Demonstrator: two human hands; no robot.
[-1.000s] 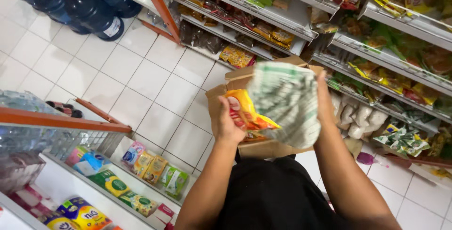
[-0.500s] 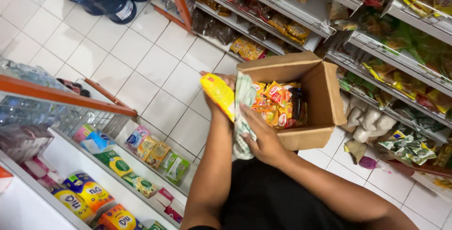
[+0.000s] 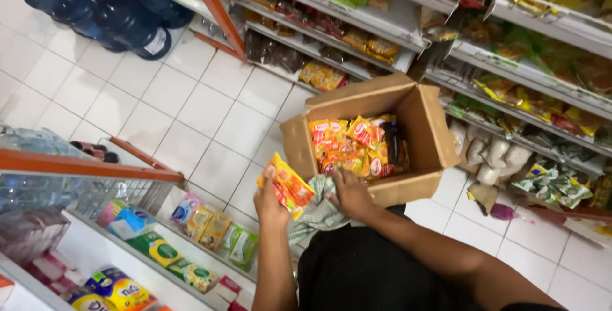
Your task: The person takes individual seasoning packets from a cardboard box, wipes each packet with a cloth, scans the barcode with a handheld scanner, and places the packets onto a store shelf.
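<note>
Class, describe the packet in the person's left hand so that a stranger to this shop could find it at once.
Start at the open cardboard box on the white tiled floor. At its near left corner, the left hand grips a yellow-orange snack packet. Unlike the packets inside the box, it is held outside.

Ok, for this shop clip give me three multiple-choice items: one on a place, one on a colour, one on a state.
1. Where does the cardboard box sit?
A. on the top shelf
B. in front of the person, over the tiled floor
C. inside the wire basket

2. The packet in the left hand is mainly
A. yellow and orange
B. blue
C. white

3. The box is
A. taped shut
B. crushed flat
C. open, with packets inside

B: floor tiles show around it. A: its wrapper shows those colours. C: flaps are up and packets are visible.
</note>
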